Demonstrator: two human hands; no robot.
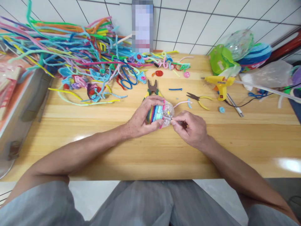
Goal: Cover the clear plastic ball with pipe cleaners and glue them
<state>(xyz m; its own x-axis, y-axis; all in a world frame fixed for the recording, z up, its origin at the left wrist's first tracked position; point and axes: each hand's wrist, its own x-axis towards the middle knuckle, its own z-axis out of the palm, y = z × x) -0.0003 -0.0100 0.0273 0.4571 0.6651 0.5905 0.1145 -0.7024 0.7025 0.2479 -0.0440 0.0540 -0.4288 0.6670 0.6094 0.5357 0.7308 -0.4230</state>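
A rounded, clear plastic piece wrapped in striped pipe cleaners [157,113] is gripped by my left hand [138,121], thumb on the near side and fingers on the far side. Its bare, clear end points right. My right hand [194,128] is closed in a pinch at that end, on a thin tool with a dark handle [182,123]; most of it is hidden in the fist. Pliers with dark jaws [152,87] lie just behind my left hand. A pale pink pipe cleaner [182,103] lies beyond my right fingers.
A big heap of pipe cleaners [77,53] covers the back left, with blue-handled scissors [129,77] at its edge. Yellow-handled cutters [199,99], a yellow glue gun [219,84] with its cord and a green plastic piece [219,59] are on the right. A phone [142,26] leans at the back.
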